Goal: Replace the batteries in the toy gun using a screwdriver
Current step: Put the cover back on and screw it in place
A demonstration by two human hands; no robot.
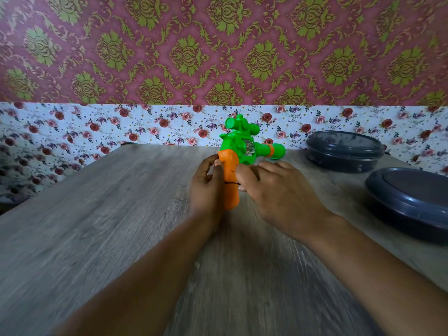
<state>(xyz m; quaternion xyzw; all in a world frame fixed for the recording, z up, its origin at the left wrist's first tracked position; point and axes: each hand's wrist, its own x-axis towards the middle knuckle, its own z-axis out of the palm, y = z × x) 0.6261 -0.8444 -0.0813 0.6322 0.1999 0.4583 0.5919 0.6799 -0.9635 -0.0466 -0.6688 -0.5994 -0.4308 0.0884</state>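
A toy gun [242, 146] with a green body and scope, an orange handle [230, 180] and an orange ring on its barrel stands at the middle of the wooden table [97, 226], barrel pointing right. My left hand [206, 187] grips the handle from the left, thumb on its upper edge. My right hand [274, 195] holds the handle from the right, its fingertips on the orange plastic. A thin dark line crosses the handle between my hands. No screwdriver or batteries are in view.
Two dark grey round lidded containers sit on the right: one [344, 151] at the back by the wall, one [409, 202] nearer at the table's right edge. A floral wall runs behind the table.
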